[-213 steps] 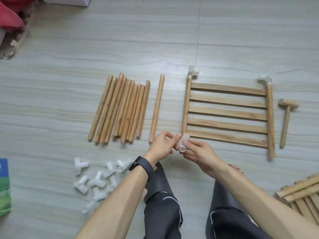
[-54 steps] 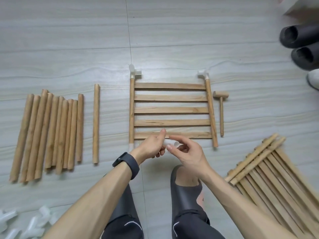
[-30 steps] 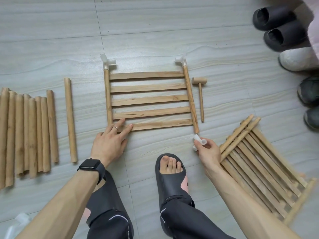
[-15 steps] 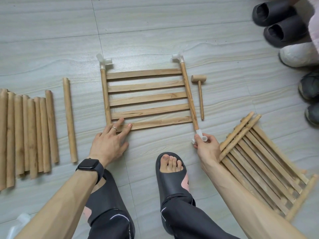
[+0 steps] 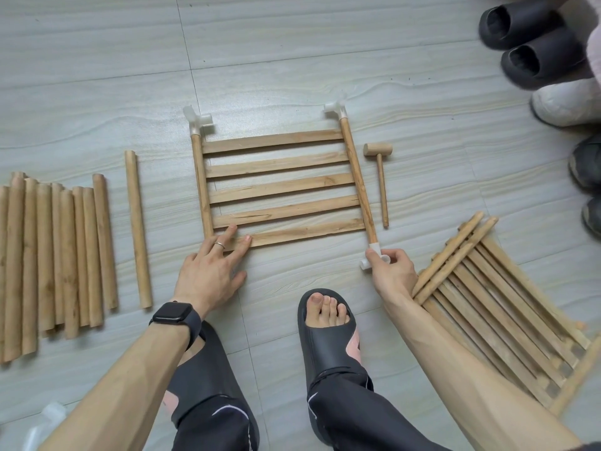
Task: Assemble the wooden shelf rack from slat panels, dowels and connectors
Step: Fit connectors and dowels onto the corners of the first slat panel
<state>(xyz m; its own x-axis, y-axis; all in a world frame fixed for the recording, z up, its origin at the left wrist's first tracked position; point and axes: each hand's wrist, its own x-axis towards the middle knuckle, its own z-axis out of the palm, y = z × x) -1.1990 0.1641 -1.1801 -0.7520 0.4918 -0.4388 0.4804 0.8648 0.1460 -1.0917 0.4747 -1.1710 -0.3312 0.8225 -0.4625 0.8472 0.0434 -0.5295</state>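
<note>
Your left hand lies flat, fingers straight, pressing the near-left corner of the slat panel on the floor and gripping nothing. Your right hand pinches a white connector between thumb and curled fingers at the near end of the panel's right rail; it looks pushed onto the rail tip, though how far is hard to tell. A far-left connector and far-right connector cap the other corners, a mallet lies just right of the panel, loose dowels lie left, and spare panels are stacked right.
</note>
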